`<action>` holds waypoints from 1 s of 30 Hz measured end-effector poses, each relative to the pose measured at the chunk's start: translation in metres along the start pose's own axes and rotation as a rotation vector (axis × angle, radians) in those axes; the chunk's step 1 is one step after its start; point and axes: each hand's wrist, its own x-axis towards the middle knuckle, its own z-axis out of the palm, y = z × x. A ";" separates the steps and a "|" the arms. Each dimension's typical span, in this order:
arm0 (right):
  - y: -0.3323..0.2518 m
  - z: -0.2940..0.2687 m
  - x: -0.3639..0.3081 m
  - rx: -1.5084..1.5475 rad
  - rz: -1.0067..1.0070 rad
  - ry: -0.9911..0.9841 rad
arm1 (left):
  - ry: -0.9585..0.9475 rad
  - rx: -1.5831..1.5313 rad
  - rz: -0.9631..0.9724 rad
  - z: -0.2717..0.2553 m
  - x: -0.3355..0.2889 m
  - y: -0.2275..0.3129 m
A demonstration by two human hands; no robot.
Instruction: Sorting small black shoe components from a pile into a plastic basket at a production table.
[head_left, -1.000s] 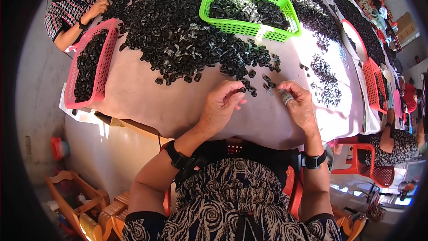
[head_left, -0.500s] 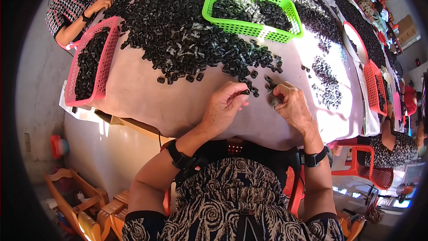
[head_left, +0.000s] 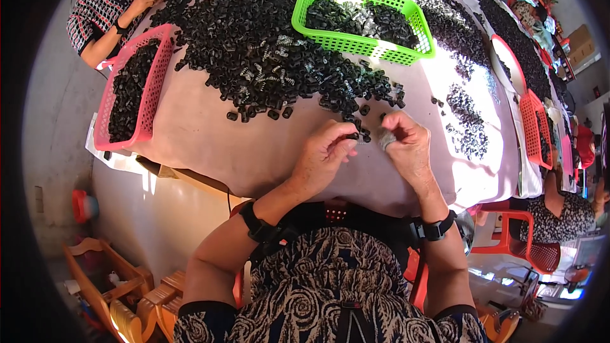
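Observation:
My left hand is closed, pinching a small black plastic piece between thumb and fingertips. Just to its right, my right hand is curled around a greyish bundle, too small and shaded to make out. The two hands are apart, above the near part of the covered table. Beyond them spreads a big heap of small black plastic pieces, with silvery coil springs lying among it. A few loose black pieces lie close to my fingertips.
A green basket with black pieces stands on the heap. Pink basket at left, red basket at right, both holding black pieces. A person sits at the far left; others work at right. A red chair stands at lower right.
My right hand has moved slightly left and up, its fingers curling closer over the greyish bundle. My left hand keeps its pinch, almost in the same place.

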 end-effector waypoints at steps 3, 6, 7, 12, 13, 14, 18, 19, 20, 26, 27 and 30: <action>-0.001 -0.003 0.003 -0.038 0.002 0.079 | 0.099 -0.064 -0.026 -0.001 0.000 -0.002; -0.005 -0.012 0.000 -0.077 -0.058 0.018 | 0.065 -0.016 -0.006 -0.001 0.001 0.000; -0.008 -0.014 -0.002 -0.152 -0.101 -0.053 | 0.080 -0.016 -0.016 0.000 0.001 0.000; -0.022 -0.008 -0.005 -0.311 -0.133 -0.240 | 0.112 -0.011 -0.034 0.000 0.002 0.000; -0.022 -0.004 -0.004 -0.394 -0.246 -0.265 | 0.121 -0.016 -0.025 0.000 0.002 -0.002; -0.022 -0.001 -0.003 -0.477 -0.359 -0.289 | 0.129 -0.021 -0.014 -0.001 0.002 -0.003; -0.026 0.009 0.000 -0.636 -0.439 -0.348 | 0.174 -0.034 -0.008 0.000 0.002 -0.004; -0.028 0.011 0.001 -0.706 -0.473 -0.345 | 0.202 -0.054 -0.026 0.000 0.002 -0.004; -0.029 0.013 0.002 -0.777 -0.507 -0.342 | 0.230 -0.073 -0.044 0.001 0.001 -0.004; -0.024 0.015 0.009 -0.694 -0.438 -0.313 | 0.208 -0.033 -0.038 -0.002 0.000 -0.002; -0.026 0.014 0.009 -0.694 -0.441 -0.315 | 0.211 -0.032 -0.037 -0.002 0.000 -0.002; -0.028 0.013 0.006 -0.375 -0.183 -0.263 | 0.177 -0.090 -0.046 0.000 0.001 -0.001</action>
